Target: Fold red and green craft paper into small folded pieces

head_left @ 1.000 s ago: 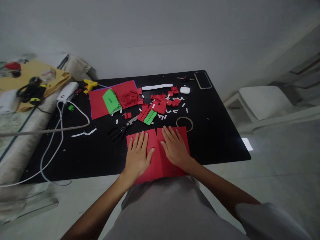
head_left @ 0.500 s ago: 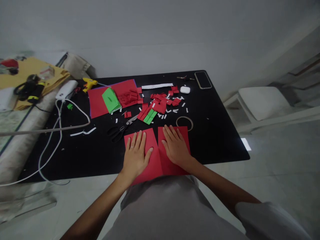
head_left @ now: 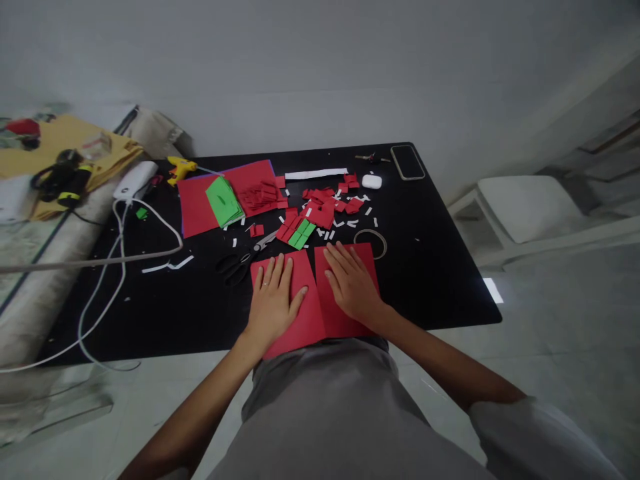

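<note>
A red paper sheet (head_left: pixel 306 319) with a crease down its middle and a notch at the top of the crease lies at the table's near edge, against my body. My left hand (head_left: pixel 273 300) rests flat on its left half, fingers stretched out, a ring on one finger. On the right half my right hand (head_left: pixel 353 283) is also flat, fingers extended. Black-handled scissors (head_left: pixel 236 267) lie just beyond my left hand. Past the sheet is a red and green folded paper piece (head_left: pixel 295 230). A thin ring-shaped band (head_left: pixel 384 241) sits by the sheet's upper right corner.
White paper scraps and red folded pieces (head_left: pixel 320 213) are scattered mid-table. A green paper stack (head_left: pixel 223 201) lies on larger red sheets (head_left: pixel 195 207), near a yellow glue gun (head_left: pixel 180 169). A phone (head_left: pixel 407 163) and white case (head_left: pixel 372 181) sit far right. Cables (head_left: pixel 123 257) cross the left.
The red sheet has slid slightly forward, away from my body. Both hands stay flat on it.
</note>
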A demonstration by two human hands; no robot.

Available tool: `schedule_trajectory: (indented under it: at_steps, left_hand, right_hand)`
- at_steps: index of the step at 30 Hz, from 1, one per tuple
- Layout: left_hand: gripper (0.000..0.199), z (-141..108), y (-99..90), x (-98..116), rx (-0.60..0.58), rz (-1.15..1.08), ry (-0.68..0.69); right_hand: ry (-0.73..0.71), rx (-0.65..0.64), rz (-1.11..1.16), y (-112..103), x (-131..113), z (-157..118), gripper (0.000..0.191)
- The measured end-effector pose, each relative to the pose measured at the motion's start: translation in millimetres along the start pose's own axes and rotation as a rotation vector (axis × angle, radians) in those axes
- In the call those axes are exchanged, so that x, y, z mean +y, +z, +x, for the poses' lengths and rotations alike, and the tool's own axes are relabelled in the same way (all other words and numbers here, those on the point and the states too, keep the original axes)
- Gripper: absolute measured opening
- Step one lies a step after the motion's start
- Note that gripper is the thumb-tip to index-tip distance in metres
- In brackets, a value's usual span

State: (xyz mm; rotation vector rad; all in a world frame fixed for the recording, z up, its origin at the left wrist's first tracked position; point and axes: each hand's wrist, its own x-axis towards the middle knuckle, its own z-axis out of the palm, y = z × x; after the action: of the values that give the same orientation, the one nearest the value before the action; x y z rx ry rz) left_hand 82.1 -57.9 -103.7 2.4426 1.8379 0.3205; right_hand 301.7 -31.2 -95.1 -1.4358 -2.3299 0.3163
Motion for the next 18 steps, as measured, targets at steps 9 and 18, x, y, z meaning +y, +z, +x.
schedule_trajectory:
  at_steps: [9,18]
  left_hand:
    - [0.068,-16,-6.3,15,0.036,-0.033,-0.028]
    - [0.075,-38,4.5,19,0.023,-0.011,-0.043]
  right_hand:
    - [0.075,-0.12,-0.046,4,-15,-29,0.057]
    - [0.083,-0.11,-0.068,9,-14,-32,0.058]
